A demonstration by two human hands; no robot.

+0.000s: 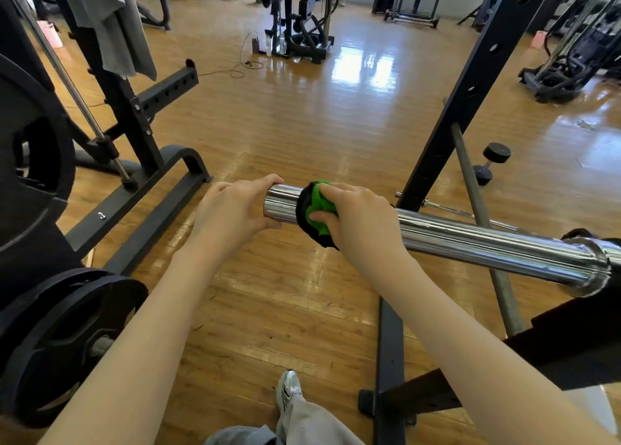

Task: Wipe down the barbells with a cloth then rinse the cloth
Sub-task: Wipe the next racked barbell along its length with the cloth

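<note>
A chrome barbell sleeve (470, 239) runs from the middle of the view to the lower right, where its collar sits on a black rack. My left hand (232, 209) grips the sleeve's free end, fingers over the top and thumb underneath. A green and black cloth (316, 212) is wrapped around the sleeve just right of that end. My right hand (359, 216) holds the cloth around the bar. Part of the cloth hangs below the bar.
Black weight plates (67, 337) stand on a rack at the left. A black upright post (470, 91) rises behind the bar. A thin grey bar (477, 209) leans on the floor at right, near a small dumbbell (490, 162). Gym machines line the far wooden floor.
</note>
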